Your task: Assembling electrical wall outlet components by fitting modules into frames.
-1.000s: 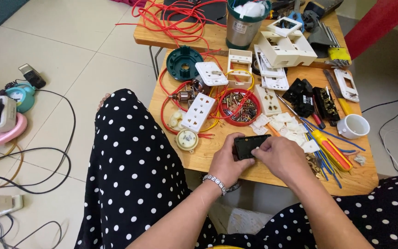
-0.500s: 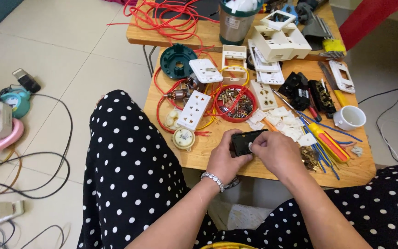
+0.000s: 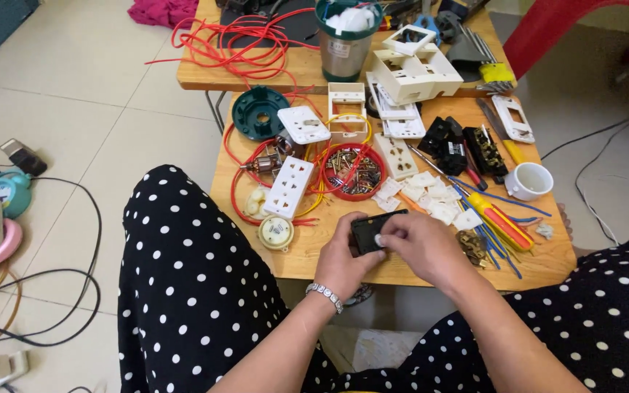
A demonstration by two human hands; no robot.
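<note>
low in the middle of the frame we hold one small black switch module [image 3: 370, 231] between both hands, just above the near edge of the wooden tabletop [image 3: 307, 258]. our left hand [image 3: 345, 260] grips it from below, a silver bracelet [image 3: 325, 296] on the wrist; our right hand [image 3: 421, 246] closes over its right side, a fingertip pressed on a small white part of its face.

counting outward: one round red tray [image 3: 352, 171] sits above the hands, holding a heap of small brass screws and metal bits. one white cup [image 3: 528, 180] stands at the right; we cannot tell what is in it. one metal tumbler [image 3: 344, 44] at the top centre is stuffed with something white. one dark green round cover [image 3: 259, 113] lies at the upper left of the tabletop, one white socket strip plate [image 3: 289, 187] left of the tray, and one round cream disc [image 3: 277, 232] below that. a scatter of small white square pieces [image 3: 431, 196] lies right of the tray; we cannot count them surely. one yellow-handled screwdriver [image 3: 496, 216] lies beside them. two black blocks [image 3: 464, 142] rest above it. loops of red wire [image 3: 234, 40] fill the upper left.
</note>
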